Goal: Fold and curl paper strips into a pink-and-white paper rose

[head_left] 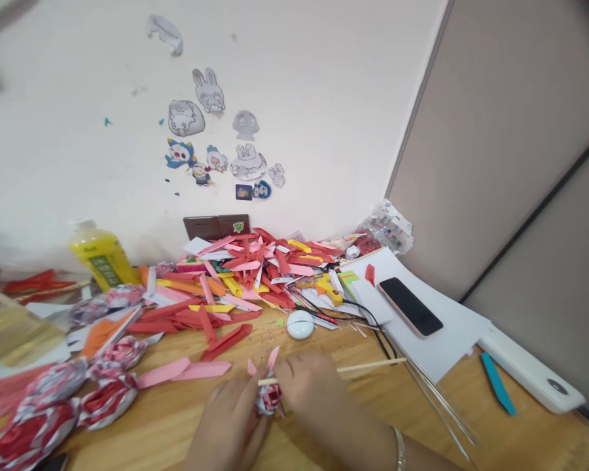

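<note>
A small ball of folded pink, red and white paper (269,398) is between my two hands, low in the middle of the view. My left hand (233,415) wraps its left side with bent fingers. My right hand (311,386) is closed around a thin wooden stick (368,366); one end shows above the paper ball and the long part sticks out to the right. My right fingertips are hidden behind the hand. Pink folded strips (184,371) lie left of my hands.
A heap of folded paper strips (206,320) runs along the wall. A yellow glue gun (326,288), a white round case (300,324) and a phone (410,306) lie behind. Woven paper balls (108,399) and a yellow bottle (103,255) stand left; metal rods (439,399) lie right.
</note>
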The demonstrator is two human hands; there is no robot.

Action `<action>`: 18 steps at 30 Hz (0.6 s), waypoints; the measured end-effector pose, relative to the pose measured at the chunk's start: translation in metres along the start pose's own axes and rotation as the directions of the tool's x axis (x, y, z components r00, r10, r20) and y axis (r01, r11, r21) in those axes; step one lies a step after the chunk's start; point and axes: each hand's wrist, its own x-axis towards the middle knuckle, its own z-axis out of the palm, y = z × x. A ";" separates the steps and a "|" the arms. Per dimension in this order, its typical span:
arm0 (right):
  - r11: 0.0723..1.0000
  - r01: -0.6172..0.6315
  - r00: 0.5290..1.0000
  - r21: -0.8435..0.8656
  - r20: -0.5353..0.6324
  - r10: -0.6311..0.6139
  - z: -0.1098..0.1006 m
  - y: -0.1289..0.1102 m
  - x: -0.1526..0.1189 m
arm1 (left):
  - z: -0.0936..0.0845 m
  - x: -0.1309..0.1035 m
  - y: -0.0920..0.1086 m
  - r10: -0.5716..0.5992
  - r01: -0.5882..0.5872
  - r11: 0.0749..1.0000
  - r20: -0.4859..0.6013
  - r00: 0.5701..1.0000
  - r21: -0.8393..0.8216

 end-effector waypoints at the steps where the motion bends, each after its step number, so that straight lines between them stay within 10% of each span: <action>1: 1.000 0.005 1.000 -0.006 -0.004 -0.005 0.001 0.000 0.000 | 0.000 0.000 0.000 0.002 -0.002 1.000 -0.003 1.000 0.005; 18: 0.999 0.031 0.997 -0.022 -0.066 -0.032 0.006 0.000 -0.002 | -0.002 0.001 0.000 0.018 -0.018 0.999 -0.029 0.999 -0.033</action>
